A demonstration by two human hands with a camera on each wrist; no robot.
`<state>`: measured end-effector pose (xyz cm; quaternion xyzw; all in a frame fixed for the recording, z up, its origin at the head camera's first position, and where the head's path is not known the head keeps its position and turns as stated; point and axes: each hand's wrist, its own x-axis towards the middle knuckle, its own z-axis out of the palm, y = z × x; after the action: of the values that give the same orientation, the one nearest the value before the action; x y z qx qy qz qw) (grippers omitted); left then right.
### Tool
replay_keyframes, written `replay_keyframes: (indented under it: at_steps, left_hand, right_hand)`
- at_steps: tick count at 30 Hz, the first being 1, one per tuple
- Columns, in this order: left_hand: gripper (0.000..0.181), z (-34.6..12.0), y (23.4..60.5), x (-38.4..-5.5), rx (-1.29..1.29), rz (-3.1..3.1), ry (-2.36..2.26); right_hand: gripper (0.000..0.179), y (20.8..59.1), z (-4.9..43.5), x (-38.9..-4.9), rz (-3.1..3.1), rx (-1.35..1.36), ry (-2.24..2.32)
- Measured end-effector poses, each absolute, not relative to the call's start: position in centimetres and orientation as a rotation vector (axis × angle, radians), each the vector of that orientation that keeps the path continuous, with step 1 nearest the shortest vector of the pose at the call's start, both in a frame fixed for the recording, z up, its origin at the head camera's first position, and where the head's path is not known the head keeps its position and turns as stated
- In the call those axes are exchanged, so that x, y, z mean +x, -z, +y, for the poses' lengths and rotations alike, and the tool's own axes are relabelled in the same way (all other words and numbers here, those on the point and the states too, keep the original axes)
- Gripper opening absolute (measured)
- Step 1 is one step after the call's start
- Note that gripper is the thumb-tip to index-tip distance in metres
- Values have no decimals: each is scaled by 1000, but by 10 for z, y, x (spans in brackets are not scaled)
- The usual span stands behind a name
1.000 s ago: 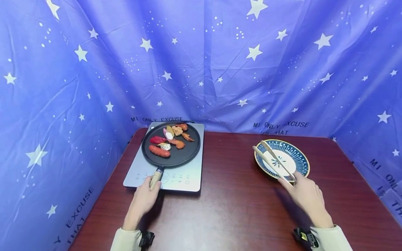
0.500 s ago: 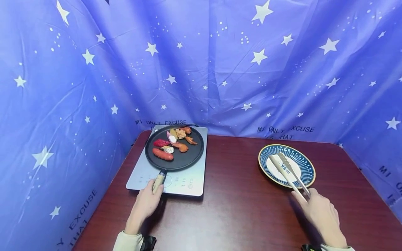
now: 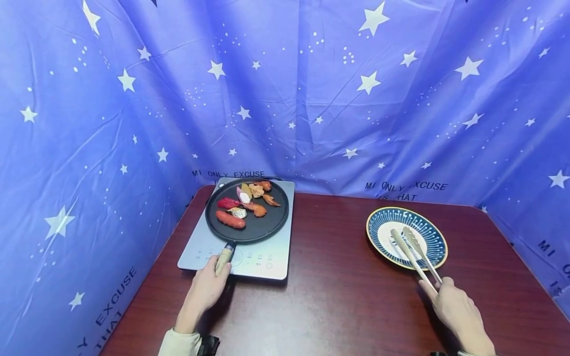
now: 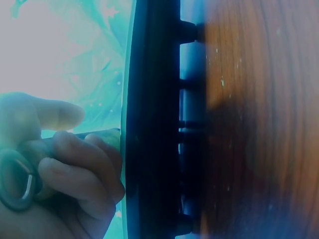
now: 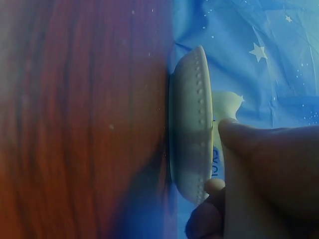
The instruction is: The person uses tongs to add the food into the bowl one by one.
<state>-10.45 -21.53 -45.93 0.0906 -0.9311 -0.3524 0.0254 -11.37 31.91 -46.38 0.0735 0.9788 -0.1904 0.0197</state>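
Observation:
My left hand [image 3: 206,289] grips the pale handle [image 3: 224,258] of a black flat frying pan [image 3: 269,222], and its curled fingers [image 4: 82,167] show in the left wrist view. Several foods sit in the pan, among them a sausage [image 3: 230,219], a dark red piece [image 3: 228,202], a drumstick-like piece [image 3: 257,209] and a lumpy fried piece [image 3: 257,190]. At the right, my right hand [image 3: 458,306] holds a pair of tongs [image 3: 410,250], their tips slightly apart over the middle of a blue-patterned plate [image 3: 377,228]. No food shows between the tips.
Beneath the pan is a silver induction cooker [image 3: 276,264], on the left of the dark red table [image 3: 325,267]. Blue star-printed curtains [image 3: 329,109] enclose the back and sides. A stretch of tabletop separates cooker and plate.
My right hand has drawn back toward me and to the right, bringing the tong tips from the plate's far left rim to over its middle. The left hand keeps its grip; the view shifted slightly.

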Motion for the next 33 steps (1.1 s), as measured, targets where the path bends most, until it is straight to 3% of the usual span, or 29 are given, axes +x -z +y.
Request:
replay_keyframes:
  at_steps: [20,33]
  left_hand:
    - [47,-213,460,-109,254,-2888,1057]
    - [35,-219,450,-106,221,-3004,962]
  right_hand:
    - [65,460,321,-110,2951,159,468]
    - [65,449,315,-114,2901,85,390]
